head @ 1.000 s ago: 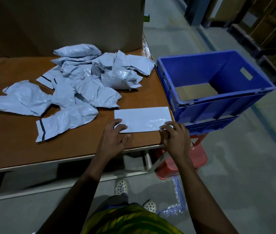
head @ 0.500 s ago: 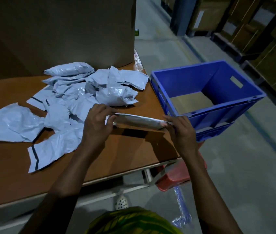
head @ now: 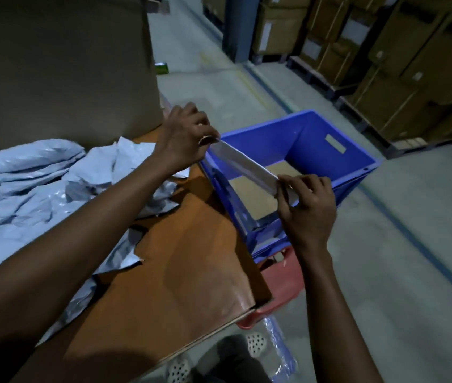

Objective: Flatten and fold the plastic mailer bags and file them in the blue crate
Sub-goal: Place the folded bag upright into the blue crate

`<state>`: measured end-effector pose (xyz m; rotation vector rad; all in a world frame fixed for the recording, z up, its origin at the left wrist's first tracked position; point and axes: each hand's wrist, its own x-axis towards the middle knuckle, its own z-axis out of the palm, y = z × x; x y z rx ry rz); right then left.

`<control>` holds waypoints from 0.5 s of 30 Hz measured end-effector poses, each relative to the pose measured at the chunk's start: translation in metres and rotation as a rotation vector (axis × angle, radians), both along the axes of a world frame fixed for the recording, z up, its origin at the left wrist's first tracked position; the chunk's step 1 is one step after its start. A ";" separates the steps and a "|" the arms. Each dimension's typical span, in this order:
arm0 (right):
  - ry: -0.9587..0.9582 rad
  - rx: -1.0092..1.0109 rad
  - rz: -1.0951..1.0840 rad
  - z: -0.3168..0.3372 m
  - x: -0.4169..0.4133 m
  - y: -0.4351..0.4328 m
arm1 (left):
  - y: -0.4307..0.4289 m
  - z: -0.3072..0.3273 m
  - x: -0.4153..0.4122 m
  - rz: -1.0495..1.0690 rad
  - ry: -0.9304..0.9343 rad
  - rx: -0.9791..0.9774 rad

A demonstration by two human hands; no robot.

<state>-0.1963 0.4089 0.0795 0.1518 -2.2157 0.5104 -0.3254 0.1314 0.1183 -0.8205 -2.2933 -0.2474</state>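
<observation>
A folded grey mailer bag [head: 242, 165] is stretched edge-on above the blue crate [head: 340, 131]. My left hand [head: 184, 136] pinches its far end over the crate's left rim. My right hand [head: 306, 203] pinches its near end over the crate's front wall. A brown cardboard sheet [head: 249, 192] lines the crate floor. A heap of several crumpled grey mailer bags [head: 53, 178] lies on the brown table [head: 186, 272] to the left, partly hidden by my left forearm.
A large cardboard box [head: 62, 64] stands at the back of the table. The crate rests on a red stool [head: 282, 280] beside the table's right edge. Stacked cartons on pallets [head: 385, 51] line the far right across a concrete floor.
Both hands lifted the folded bag off the table and carried it right, from above the table edge to over the crate. The view swung right toward the crate.
</observation>
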 end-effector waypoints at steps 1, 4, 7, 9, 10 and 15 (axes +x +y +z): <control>-0.024 0.006 -0.028 -0.003 -0.010 0.005 | 0.012 -0.002 -0.016 -0.004 -0.014 -0.066; -0.133 0.065 -0.112 -0.016 -0.041 0.018 | 0.042 -0.014 -0.065 -0.067 -0.108 -0.319; -0.295 0.157 -0.164 -0.029 -0.070 0.024 | 0.060 -0.027 -0.100 -0.079 -0.262 -0.563; -0.418 0.222 -0.182 -0.039 -0.085 0.026 | 0.068 -0.036 -0.116 -0.036 -0.398 -0.665; -0.493 0.251 -0.187 -0.043 -0.092 0.026 | 0.072 -0.040 -0.123 -0.014 -0.456 -0.699; -0.973 0.371 -0.163 -0.058 -0.123 0.020 | 0.097 -0.063 -0.145 0.010 -0.681 -0.902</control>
